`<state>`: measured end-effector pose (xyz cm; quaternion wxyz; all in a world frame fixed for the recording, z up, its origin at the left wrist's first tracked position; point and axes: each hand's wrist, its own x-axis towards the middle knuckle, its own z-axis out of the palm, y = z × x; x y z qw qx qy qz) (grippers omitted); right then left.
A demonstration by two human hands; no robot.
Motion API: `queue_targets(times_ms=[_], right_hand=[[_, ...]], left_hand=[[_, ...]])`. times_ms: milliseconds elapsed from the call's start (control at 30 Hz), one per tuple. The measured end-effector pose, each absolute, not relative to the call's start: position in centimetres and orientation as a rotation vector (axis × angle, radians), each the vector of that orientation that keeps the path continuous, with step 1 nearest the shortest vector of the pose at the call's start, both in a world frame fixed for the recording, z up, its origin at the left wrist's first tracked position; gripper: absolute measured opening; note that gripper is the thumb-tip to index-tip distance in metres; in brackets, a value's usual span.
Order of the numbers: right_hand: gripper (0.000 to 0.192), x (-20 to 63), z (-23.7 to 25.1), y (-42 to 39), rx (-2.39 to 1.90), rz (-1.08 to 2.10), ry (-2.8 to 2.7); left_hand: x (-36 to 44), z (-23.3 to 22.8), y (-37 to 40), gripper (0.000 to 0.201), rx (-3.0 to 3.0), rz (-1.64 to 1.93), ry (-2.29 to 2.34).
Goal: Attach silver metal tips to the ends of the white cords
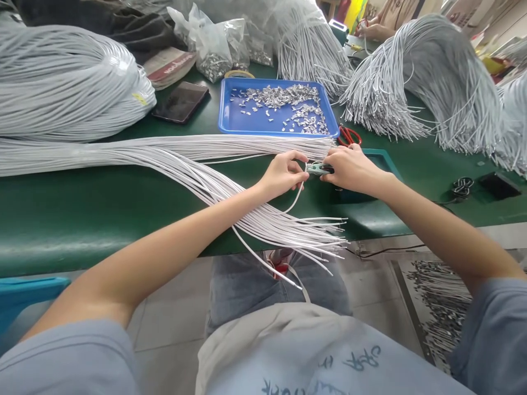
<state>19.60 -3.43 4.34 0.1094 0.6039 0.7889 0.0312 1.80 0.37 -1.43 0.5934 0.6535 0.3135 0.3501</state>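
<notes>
My left hand [283,175] pinches a single white cable [295,203] near its end, and the cable hangs down in a curve below the fingers. Closed around the handles of a pair of pliers [317,169] is my right hand [353,169]. The pliers' pale green head meets the cable end at my left fingertips; the jaws are too small to make out. Under my left forearm a loose bundle of white cables [284,227] fans out over the table's front edge. Behind my hands lies another straight row of cables [230,145].
A blue tray [242,125] with many small metal pieces [284,96] stands behind my hands. Red-handled scissors [349,135], a dark green box [382,159] and a phone [181,102] lie nearby. Large cable coils [61,88] flank the green table [102,219]. Another person's hand [374,30] shows at the back.
</notes>
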Motion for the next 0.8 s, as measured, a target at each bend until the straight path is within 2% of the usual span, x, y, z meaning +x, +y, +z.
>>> queue_targets(times_ms=[400, 800], right_hand=[[0.016, 19.54, 4.06, -2.78, 1.862, 0.082, 2.293], [0.045, 19.64, 4.45, -2.58, 1.933, -0.066, 2.293]], left_hand=[[2.23, -1.62, 0.57, 0.024, 1.552, 0.803, 0.843], [2.26, -1.39, 0.39, 0.02, 1.61, 0.788, 0.906]])
